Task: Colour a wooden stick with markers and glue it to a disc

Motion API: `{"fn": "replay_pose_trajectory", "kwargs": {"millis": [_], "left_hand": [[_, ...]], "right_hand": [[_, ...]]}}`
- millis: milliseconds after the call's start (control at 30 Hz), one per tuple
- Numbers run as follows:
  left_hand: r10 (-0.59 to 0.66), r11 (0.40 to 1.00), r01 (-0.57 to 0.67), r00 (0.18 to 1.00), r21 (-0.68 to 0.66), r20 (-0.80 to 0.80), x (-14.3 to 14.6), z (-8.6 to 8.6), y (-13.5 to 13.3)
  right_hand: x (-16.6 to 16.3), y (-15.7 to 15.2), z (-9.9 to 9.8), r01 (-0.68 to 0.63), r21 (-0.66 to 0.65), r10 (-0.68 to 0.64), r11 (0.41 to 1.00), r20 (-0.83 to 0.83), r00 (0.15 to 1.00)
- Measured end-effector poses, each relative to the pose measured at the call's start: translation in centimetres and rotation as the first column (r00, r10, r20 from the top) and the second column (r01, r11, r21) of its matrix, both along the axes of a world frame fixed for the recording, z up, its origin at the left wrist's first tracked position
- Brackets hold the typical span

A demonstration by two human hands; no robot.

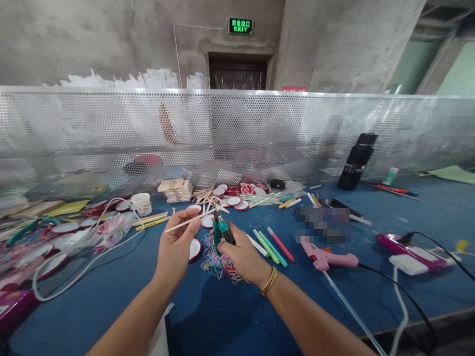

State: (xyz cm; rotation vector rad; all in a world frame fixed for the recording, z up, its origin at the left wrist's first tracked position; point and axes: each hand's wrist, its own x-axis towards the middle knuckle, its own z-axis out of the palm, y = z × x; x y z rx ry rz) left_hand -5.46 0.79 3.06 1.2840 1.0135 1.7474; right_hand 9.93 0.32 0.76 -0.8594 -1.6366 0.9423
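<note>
My left hand pinches a thin wooden stick that points right toward the jaws of small cutting pliers with teal handles. My right hand, with a gold bracelet at the wrist, is wrapped round the pliers' handles. The pliers' tip meets the stick's right end. Both hands hover above a blue table, over a heap of coloured rubber bands and a red-rimmed white disc.
A pink glue gun with a black cord lies to the right, beside coloured sticks. Red-and-white discs and wooden sticks litter the back. A black bottle stands by the perforated metal screen. White cable and clutter fill the left.
</note>
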Motion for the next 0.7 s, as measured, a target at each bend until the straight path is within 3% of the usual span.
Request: {"fn": "replay_pose_trajectory", "kwargs": {"millis": [233,700], "left_hand": [[-0.077,0.992,0.094,0.980,-0.088,0.184,0.0,-0.5,0.6],[-0.053,0.995,0.068,0.979,-0.068,0.194,0.2,-0.6,0.5]], "right_hand": [[-0.5,-0.1,-1.1,0.097,0.247,-0.138,0.964,0.158,0.978],[-0.4,-0.1,-1.0,0.096,0.216,-0.129,0.972,0.147,0.981]]}}
